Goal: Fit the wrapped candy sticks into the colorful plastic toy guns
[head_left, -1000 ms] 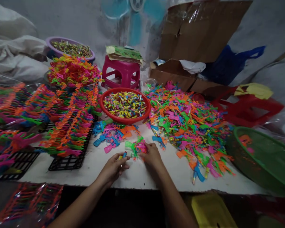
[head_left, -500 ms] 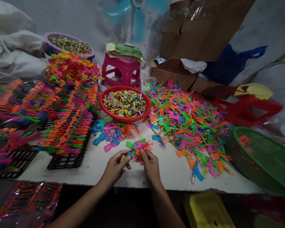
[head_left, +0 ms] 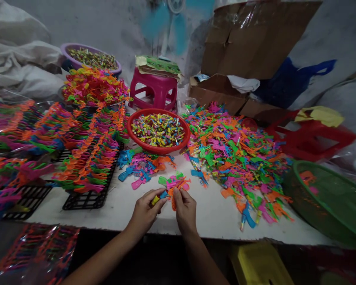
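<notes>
The left hand point(head_left: 145, 211) pinches a small yellow-and-blue tube point(head_left: 159, 196) between its fingertips. Just right of it, touching, the right hand point(head_left: 185, 209) grips an orange toy piece point(head_left: 174, 194), above the white surface point(head_left: 216, 215). A multicoloured toy pile point(head_left: 234, 154) lies further right.

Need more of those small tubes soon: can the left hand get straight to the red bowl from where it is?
Probably yes. The left hand holds a small yellow-blue tube, and only low loose toy guns lie between it and the red bowl, whose top is open.
</notes>
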Motion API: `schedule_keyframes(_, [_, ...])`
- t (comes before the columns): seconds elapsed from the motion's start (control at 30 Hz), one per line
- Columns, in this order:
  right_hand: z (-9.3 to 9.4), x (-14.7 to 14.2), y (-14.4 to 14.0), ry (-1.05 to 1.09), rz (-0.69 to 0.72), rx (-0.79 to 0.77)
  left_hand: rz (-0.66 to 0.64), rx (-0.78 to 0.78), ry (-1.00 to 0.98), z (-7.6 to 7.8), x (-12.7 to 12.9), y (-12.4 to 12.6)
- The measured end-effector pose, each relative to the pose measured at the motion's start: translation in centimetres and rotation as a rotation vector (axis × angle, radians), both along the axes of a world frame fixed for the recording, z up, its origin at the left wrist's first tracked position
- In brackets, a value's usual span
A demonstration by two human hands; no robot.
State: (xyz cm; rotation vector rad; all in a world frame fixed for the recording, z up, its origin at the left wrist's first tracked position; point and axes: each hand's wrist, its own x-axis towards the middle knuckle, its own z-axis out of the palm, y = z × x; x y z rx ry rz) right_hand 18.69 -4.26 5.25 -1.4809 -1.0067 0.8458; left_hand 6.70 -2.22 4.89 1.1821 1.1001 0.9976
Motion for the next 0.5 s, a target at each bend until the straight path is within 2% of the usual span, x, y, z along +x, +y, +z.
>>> schedule_keyframes(0.17, [0.1,0.1,0.0,-0.028,-0.024,0.024,-0.126,-0.151,-0.111,0.0,0.0,0.0])
schedule_keyframes(0.27, [0.0,0.0,-0.2,-0.048,-0.020,0.029,-0.152,-0.104,-0.040,0.4,-0.2,-0.2])
schedule_keyframes(0.4, [-0.7,-1.0,-0.8,-0.082,-0.086,0.038,-0.193,0.007,0.039,0.8,-0.2,-0.6])
schedule_keyframes(0.5, [-0.8,-0.5,-0.1,-0.146,-0.077,0.004,-0.266,0.000,0.026,0.2,0.3,-0.4])
